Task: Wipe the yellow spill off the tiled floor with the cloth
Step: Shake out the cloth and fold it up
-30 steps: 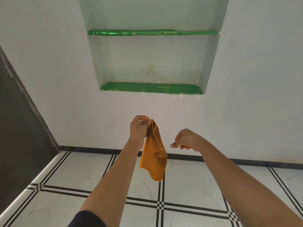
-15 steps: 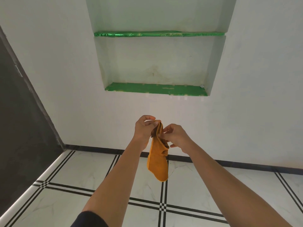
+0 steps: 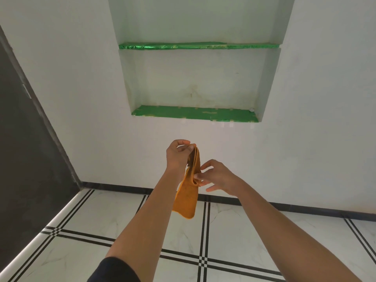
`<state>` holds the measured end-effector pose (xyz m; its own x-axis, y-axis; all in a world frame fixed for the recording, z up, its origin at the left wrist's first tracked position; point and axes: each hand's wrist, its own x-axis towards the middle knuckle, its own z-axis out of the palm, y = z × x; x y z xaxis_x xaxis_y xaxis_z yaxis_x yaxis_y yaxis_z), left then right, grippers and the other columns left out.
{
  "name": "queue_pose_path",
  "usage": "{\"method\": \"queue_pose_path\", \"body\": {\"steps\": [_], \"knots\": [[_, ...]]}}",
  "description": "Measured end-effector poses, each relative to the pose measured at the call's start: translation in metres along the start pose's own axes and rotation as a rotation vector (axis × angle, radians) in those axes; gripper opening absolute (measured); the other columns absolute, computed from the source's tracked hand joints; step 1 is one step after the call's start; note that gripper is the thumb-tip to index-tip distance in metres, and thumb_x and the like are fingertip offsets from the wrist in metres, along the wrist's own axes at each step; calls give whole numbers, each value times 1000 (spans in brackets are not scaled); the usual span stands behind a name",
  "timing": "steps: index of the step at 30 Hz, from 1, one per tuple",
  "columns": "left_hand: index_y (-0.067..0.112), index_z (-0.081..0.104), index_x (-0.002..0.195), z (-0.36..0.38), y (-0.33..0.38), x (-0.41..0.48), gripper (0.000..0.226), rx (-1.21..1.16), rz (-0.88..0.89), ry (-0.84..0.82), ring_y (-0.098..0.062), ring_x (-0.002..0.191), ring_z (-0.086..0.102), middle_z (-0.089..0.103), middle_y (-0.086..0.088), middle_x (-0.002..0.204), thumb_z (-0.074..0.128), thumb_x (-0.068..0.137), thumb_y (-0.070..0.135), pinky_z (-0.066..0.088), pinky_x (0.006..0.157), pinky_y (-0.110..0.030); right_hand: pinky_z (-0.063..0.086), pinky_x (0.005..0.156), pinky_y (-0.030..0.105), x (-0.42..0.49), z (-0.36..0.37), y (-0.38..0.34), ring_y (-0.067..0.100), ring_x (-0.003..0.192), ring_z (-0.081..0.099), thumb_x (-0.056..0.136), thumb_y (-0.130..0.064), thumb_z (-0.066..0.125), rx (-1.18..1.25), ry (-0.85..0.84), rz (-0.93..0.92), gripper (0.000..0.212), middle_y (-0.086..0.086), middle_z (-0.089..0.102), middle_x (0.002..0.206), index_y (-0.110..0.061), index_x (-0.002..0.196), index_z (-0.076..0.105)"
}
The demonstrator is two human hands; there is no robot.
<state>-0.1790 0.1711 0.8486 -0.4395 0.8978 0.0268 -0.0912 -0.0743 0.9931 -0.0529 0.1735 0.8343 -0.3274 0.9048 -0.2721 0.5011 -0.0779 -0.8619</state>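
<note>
While left hand pinches cloth, right hand pinches fold.

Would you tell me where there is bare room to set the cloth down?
The lower green shelf looks mostly bare, as do the floor tiles below the black skirting. Crowded only where left hand and right hand grip the cloth.
</note>
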Motion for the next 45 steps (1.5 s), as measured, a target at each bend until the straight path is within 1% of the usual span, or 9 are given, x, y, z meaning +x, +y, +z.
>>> {"method": "queue_pose_path", "body": {"steps": [11,17,20,24,26,29,33,38,45], "knots": [[18,57,89,1,14,3,14,-39,-2,0,-22,89,60,66,-9,100,60,87,4,50,64,-29,53,66,26,9,-10,-4,20,82,60,82,-17,70,-209,174,-47,42,11,58,103,-12,113,44],[22,52,82,-14,11,6,17,79,-22,48,-21,96,55,62,-4,103,58,89,8,48,73,-32,45,67,28,-3,-55,-13,21,83,54,90,-17,56,-304,291,-148,25,21,61,95,6,99,63],[22,51,85,-19,17,5,12,18,-27,1,-21,92,53,59,-5,100,56,91,12,48,70,-31,43,82,28,-10,-65,-22,20,96,57,95,-28,50,-100,263,-194,27,9,62,99,-5,101,63],[23,53,91,-10,40,5,8,-98,-4,-39,-17,85,51,57,-3,95,56,92,16,46,70,-31,41,102,47,-9,-68,-9,25,117,52,82,-61,48,456,76,-165,61,4,53,128,-20,127,45],[23,54,92,-1,51,7,10,-159,-20,-28,-17,84,52,58,-4,93,56,91,13,47,71,-31,42,101,51,-7,-58,12,28,119,53,73,-62,57,401,-157,-73,75,6,54,130,-18,132,42],[21,56,96,8,53,14,12,-145,-72,54,-20,91,56,59,-8,103,57,90,10,51,79,-31,43,100,53,-5,-39,31,29,116,55,79,-44,61,347,-271,-36,58,5,58,128,-17,129,47],[21,56,89,7,52,22,16,-231,-169,187,-27,107,56,57,-12,116,57,90,5,49,94,-37,49,94,50,-1,-38,14,28,109,61,92,-40,50,373,-177,-110,36,7,61,123,-18,121,53],[17,55,102,9,65,26,17,-310,-128,209,-25,103,56,55,-9,111,55,91,4,51,90,-33,51,89,46,-1,-32,-12,27,111,59,82,-53,56,332,-60,-166,56,1,58,125,-22,127,48],[16,55,102,-2,70,33,18,-280,-108,263,-25,102,56,57,-9,111,55,90,3,50,89,-31,43,94,49,1,-31,-22,27,113,51,94,-36,48,533,140,-156,33,-2,49,122,-20,123,45]]}}
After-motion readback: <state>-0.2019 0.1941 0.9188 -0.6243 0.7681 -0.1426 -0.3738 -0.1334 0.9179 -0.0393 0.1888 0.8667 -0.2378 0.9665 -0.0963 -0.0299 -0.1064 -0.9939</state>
